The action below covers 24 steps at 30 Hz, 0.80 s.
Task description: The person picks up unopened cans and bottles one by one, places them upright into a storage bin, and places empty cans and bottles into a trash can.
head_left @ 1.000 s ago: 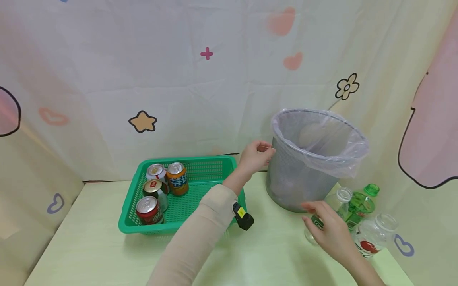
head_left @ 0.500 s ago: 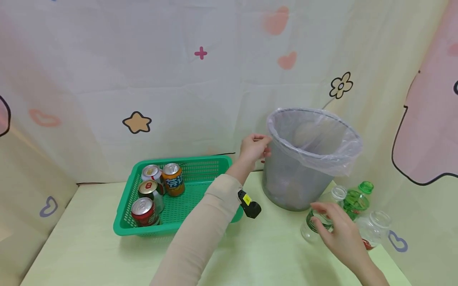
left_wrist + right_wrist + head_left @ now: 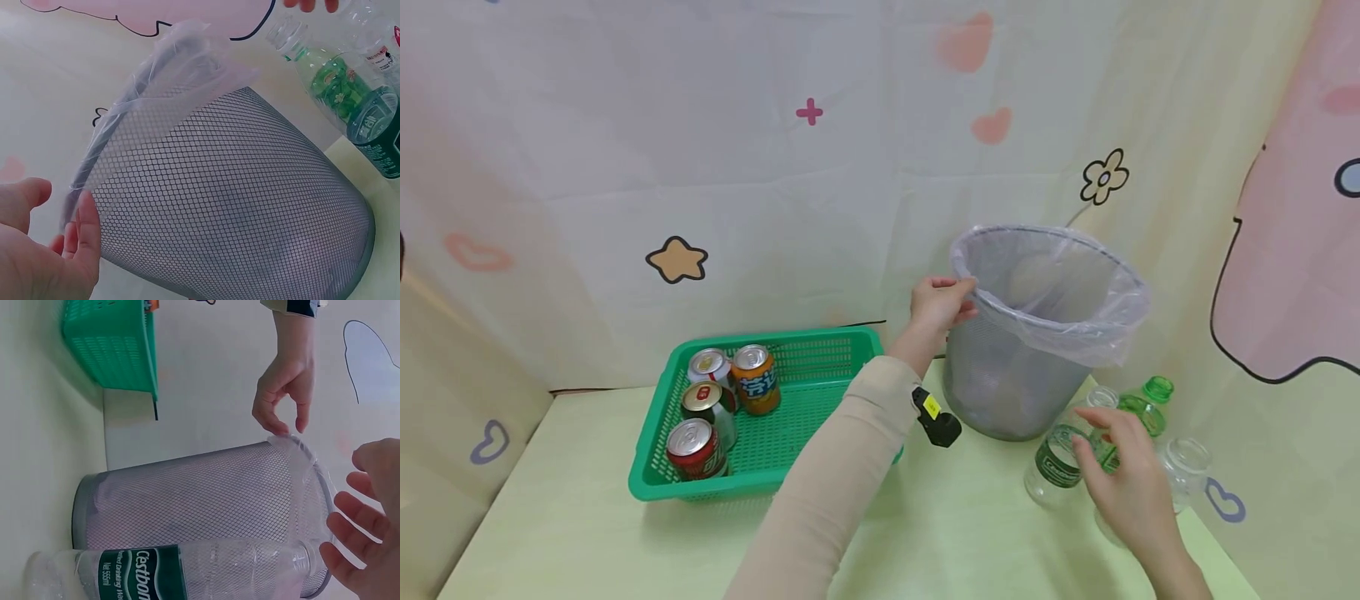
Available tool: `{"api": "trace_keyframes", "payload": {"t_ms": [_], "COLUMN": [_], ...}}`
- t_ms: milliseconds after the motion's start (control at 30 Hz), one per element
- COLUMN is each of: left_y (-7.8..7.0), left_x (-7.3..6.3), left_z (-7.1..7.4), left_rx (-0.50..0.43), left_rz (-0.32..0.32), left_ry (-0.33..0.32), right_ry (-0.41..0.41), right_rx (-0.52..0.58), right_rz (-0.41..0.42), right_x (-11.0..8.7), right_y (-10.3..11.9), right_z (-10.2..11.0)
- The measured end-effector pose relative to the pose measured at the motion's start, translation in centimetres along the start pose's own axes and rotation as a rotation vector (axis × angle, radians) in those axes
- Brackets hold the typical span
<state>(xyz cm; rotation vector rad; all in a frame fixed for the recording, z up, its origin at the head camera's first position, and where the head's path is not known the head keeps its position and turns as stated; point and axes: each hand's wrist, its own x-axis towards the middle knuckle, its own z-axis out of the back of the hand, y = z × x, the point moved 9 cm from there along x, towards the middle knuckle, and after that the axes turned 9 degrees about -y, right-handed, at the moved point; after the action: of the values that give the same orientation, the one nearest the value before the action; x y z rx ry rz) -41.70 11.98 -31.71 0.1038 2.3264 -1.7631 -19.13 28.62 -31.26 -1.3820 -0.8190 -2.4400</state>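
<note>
My left hand (image 3: pixel 942 304) is at the near left rim of a grey mesh wastebasket (image 3: pixel 1000 392). Its fingertips touch the rim, where a clear plastic liner (image 3: pixel 1075 337) is folded over, and the thumb stands apart from the fingers in the left wrist view. Off to the right, my right hand (image 3: pixel 1131 487) hovers with spread, slightly bent fingers and holds nothing. Just beyond it stand a clear water bottle (image 3: pixel 1052 467) with a green label, a green bottle (image 3: pixel 1150 408) and a wide-mouthed clear jar (image 3: pixel 1186 467), partly hidden by that hand.
A green plastic basket (image 3: pixel 808 479) with several drink cans (image 3: pixel 756 383) stands on the left of the pale table (image 3: pixel 550 517). A patterned curtain (image 3: pixel 587 150) hangs directly behind. The table's right edge runs close past the jar.
My left hand has moved up and onto the wastebasket's rim. My right hand has shifted slightly right, uncovering more of the water bottle. The head view has turned a little to the right.
</note>
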Motion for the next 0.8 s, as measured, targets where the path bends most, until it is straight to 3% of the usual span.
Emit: {"api": "trace_keyframes", "payload": {"t_ms": [300,567,800], "left_y": [0.1,0.1,0.2], "left_x": [0.3,0.6,0.7], "left_z": [-0.7,-1.0,-1.5], "left_rx": [-0.047,-0.041,-0.062], "left_rz": [0.001,0.014,0.007], "left_ry": [0.003,-0.003,-0.001], "right_ry": [-0.154,-0.174,-0.204], "right_rx": [0.044,0.004,0.021], "right_rz": [-0.037,-0.135,-0.152], "right_x": [0.6,0.4,0.4], "right_y": [-0.6,-1.6,-2.1], "right_z": [0.9,0.7,0.7]}}
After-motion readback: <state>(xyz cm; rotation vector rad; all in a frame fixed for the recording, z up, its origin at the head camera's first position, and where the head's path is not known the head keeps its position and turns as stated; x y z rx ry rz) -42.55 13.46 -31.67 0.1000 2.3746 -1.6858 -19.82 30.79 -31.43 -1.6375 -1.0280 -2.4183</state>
